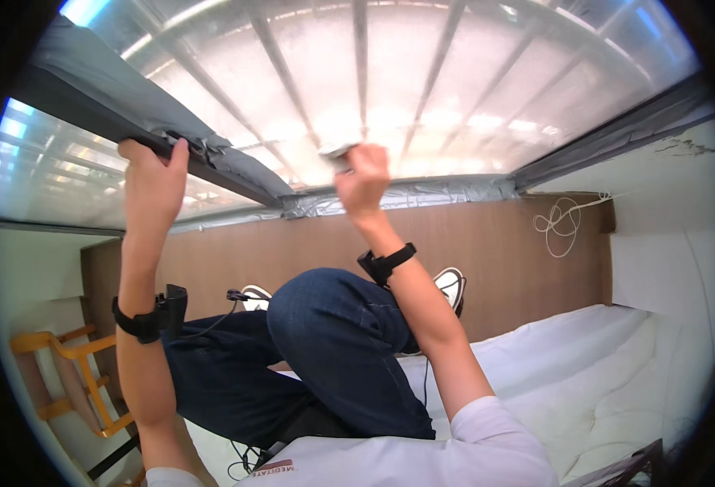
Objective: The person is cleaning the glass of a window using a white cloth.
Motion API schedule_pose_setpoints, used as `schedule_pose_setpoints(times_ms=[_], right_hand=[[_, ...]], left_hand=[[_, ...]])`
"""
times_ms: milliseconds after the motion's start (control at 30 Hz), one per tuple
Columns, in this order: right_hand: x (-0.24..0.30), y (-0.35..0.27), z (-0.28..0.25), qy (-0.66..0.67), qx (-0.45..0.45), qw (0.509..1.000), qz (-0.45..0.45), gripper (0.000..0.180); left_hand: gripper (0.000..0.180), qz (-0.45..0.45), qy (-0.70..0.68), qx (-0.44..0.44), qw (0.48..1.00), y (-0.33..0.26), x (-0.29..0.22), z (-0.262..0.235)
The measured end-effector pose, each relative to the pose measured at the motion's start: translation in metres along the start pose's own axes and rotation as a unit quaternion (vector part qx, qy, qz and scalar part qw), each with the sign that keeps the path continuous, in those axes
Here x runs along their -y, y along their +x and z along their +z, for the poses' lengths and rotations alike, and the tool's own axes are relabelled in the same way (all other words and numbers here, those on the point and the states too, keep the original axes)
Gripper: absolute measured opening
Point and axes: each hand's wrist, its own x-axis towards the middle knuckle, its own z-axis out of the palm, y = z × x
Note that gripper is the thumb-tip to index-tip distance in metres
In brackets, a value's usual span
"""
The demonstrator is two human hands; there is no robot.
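Landmark: I place everything by the window frame [211,166], the dark grey bar running slantwise across the frosted pane [390,81].
Left hand: my left hand [153,183] sits on the upper end of the window frame, its grip clamped over the edge, thumb on the near side.
Right hand: my right hand [363,180] is to the right of the frame's lower end, its grip together on a small grey cloth [337,151] pressed against the pane.
Doing it well: I judge the cloth should stay flat on the glass, with the left hand bracing steadily so the wiping pressure stays even.
Below the frame: wooden floor [503,243], my knee [325,308] raised, white bed [585,365] to the right.
Count: two hands, one cloth, two wrist bands [386,264], two shoes, one yellow chair [73,373], one coiled white cord [564,221].
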Motion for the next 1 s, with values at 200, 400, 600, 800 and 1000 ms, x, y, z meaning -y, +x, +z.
schedule_pose_setpoints(times_ms=[200, 400, 600, 800, 1000], right_hand=[[-0.009, -0.017, -0.024, 0.069, 0.167, 0.975, -0.127, 0.027], [-0.083, 0.044, -0.203, -0.099, 0.009, 0.995, -0.009, 0.034], [-0.192, 0.111, -0.336, 0.178, -0.288, 0.892, 0.301, 0.025], [-0.188, 0.126, -0.313, 0.113, -0.291, 0.922, 0.228, 0.026], [-0.225, 0.164, -0.254, 0.103, -0.321, 0.897, 0.288, 0.02]], left_hand=[[0.05, 0.047, -0.024, 0.009, 0.999, -0.004, 0.009, 0.002], [0.049, 0.032, 0.002, 0.016, 0.999, 0.01, 0.03, 0.001], [0.049, -0.043, -0.099, 0.109, 0.988, -0.002, -0.003, -0.026], [0.05, -0.055, -0.094, 0.102, 0.989, -0.003, -0.009, -0.026], [0.048, -0.043, -0.075, 0.091, 0.992, -0.009, -0.023, -0.025]])
